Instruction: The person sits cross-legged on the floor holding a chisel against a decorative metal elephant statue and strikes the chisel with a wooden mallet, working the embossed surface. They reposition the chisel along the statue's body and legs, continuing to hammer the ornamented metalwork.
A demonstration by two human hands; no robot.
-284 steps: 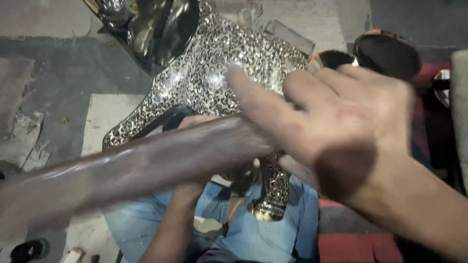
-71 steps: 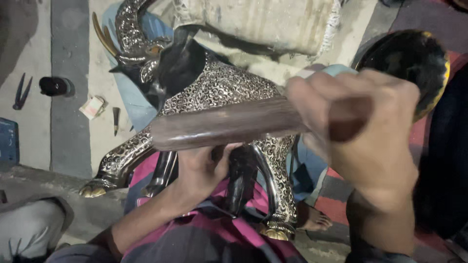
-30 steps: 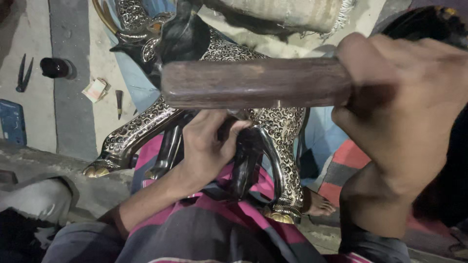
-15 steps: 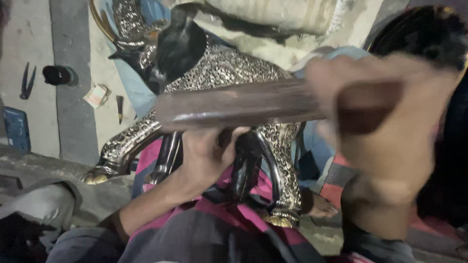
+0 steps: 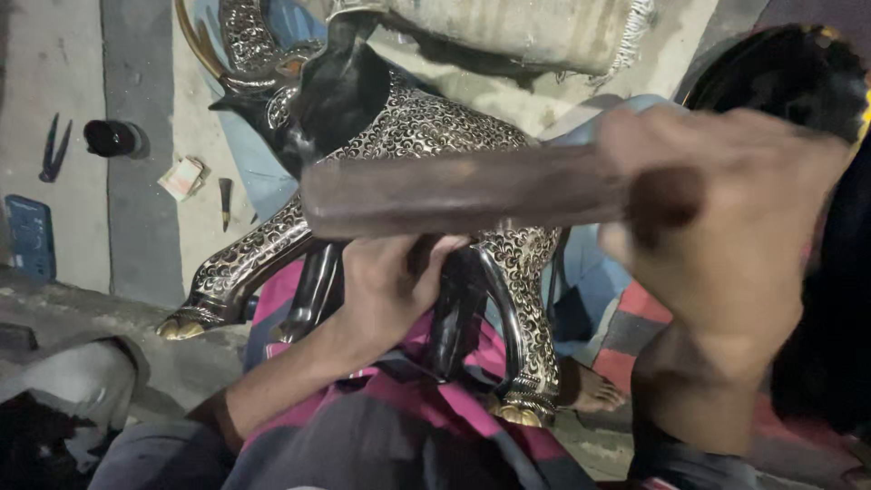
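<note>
Silver-patterned metal animal figure (image 5: 426, 136), black at the head and inner legs, lies across the person's lap, legs pointing toward the camera, gold-coloured hooves at the leg ends. Right hand (image 5: 717, 236), blurred, is clenched in a fist around one end of a thick brown wooden stick (image 5: 463, 192); stick runs level across the view, in front of the figure's body, whether touching it cannot be told. Left hand (image 5: 395, 281) sits under the stick between the figure's legs, fingers curled against the underside of the body; what exactly it pinches is hidden. Pink striped cloth (image 5: 435, 399) covers the lap under the figure.

Floor (image 5: 54, 82) at left is grey concrete. On it, well apart from the hands: a black cylinder (image 5: 111, 138), a dark pair of pliers (image 5: 53, 150), a small paper packet (image 5: 182, 177), a short dark chisel-like tool (image 5: 225, 201), a blue flat box (image 5: 29, 238) at the frame edge. A pale sack (image 5: 508, 27) lies beyond the figure at top. A bare foot (image 5: 594, 392) shows near one hoof.
</note>
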